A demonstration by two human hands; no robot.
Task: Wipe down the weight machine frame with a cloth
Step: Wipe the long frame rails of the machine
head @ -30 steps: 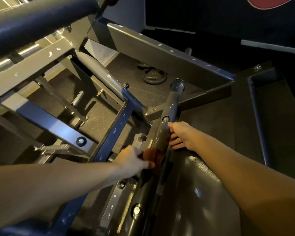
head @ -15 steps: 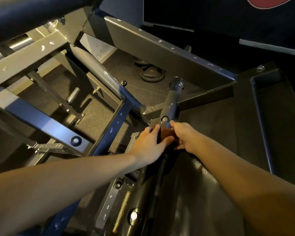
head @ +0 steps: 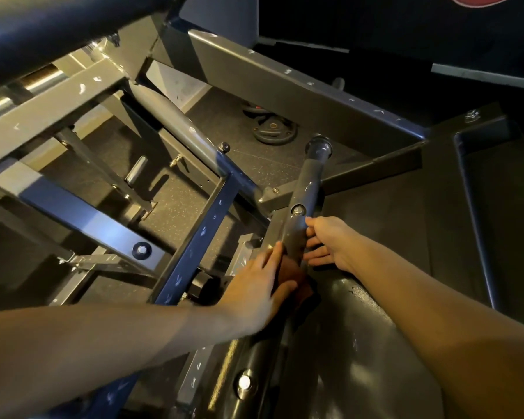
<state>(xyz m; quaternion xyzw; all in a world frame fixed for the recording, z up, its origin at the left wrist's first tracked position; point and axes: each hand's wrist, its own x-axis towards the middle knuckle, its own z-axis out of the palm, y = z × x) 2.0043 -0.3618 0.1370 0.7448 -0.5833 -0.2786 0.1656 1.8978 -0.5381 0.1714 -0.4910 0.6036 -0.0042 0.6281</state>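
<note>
Cloth (head: 291,272) under left hand (head: 254,293) (blurred) against post (head: 300,219).

The dark reddish-brown cloth (head: 291,275) is mostly hidden under the motion-blurred left hand (head: 254,293), the right hand (head: 330,243) has its fingertips tucked behind the grey round steel post (head: 300,213), and a red emblem (head: 481,0) is cut off by the top edge.

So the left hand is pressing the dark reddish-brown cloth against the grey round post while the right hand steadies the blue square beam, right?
Not quite. In the head view the right hand steadies the same grey round post, not the blue square beam. The left hand does press the dark reddish-brown cloth against that post.
</note>
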